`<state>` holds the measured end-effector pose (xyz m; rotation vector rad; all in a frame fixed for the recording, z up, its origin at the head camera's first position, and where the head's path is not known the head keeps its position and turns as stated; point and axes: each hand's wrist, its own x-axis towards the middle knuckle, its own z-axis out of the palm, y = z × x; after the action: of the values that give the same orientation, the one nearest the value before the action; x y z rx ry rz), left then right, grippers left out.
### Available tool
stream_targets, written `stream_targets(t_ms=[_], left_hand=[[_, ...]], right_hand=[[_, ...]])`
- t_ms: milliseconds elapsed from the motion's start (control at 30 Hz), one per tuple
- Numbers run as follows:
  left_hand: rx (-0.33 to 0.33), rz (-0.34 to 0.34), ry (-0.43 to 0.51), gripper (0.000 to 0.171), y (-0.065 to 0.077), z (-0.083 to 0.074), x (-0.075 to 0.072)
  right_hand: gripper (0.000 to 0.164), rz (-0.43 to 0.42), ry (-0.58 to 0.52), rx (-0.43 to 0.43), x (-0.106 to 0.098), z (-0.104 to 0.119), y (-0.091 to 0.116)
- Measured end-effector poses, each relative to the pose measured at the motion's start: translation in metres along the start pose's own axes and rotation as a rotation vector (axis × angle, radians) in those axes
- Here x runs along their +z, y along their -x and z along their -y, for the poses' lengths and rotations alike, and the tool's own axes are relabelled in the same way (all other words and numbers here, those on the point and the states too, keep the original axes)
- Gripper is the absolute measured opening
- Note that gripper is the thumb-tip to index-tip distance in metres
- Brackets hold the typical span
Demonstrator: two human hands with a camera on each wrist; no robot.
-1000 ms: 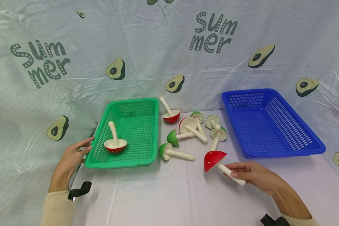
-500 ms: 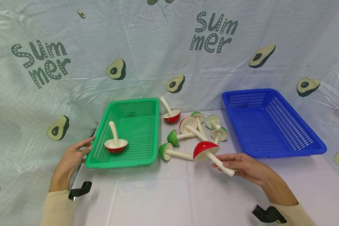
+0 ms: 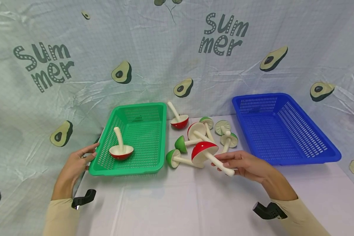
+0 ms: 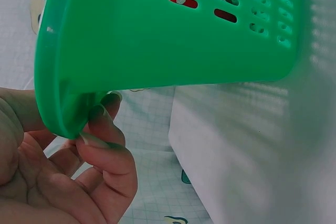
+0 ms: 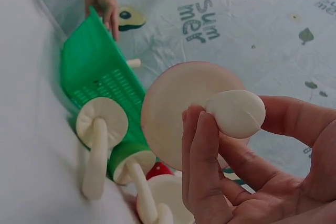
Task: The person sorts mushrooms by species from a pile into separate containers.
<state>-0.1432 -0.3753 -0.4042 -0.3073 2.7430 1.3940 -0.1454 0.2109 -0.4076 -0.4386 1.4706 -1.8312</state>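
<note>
Red-capped mushroom [image 3: 211,157] is in the R hand [image 3: 245,164], thumb + fingers clamped on the stem [image 3: 219,165] near its free end. It tilts, cap up & to the L, stem end down twd the person. Looks lifted above the table [image 3: 153,203], in front of the loose pile; can't tell from head view if it touches anything there. L hand [image 3: 75,165] is at the L side of the green basket [image 3: 127,172], fingers bent under the lip, thumb on the other side, so the rim's pinched btwn. One red mushroom [image 3: 121,152] sits cap-down inside, stem up. Blue basket [image 3: 298,161] is off to the R, well apart.

Risks, my guess: grip is far from the cap, so wt. prob. hangs out front & the stem could pivot or slip if the pinch eases. If carried low, the cap could snag the front green mushroom [image 3: 173,158] or the one just behind it [image 3: 180,144] & set them rolling, b/c round caps + smooth stems won't hold still. Too low over the green basket's near R rim = a bump, maybe a drop outside. A careless release inside could knock the upturned one over. L hand tugging the lip could tip or slide the basket, since it looks light.
</note>
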Motion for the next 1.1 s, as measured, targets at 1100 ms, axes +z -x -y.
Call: stream_targets(t_ms=[1100], left_hand=[[-0.01,-0.007,-0.004,0.053,-0.001,0.001,0.0]], right_hand=[[0.053,-0.013,0.086,-0.021,0.025,0.03,-0.072]])
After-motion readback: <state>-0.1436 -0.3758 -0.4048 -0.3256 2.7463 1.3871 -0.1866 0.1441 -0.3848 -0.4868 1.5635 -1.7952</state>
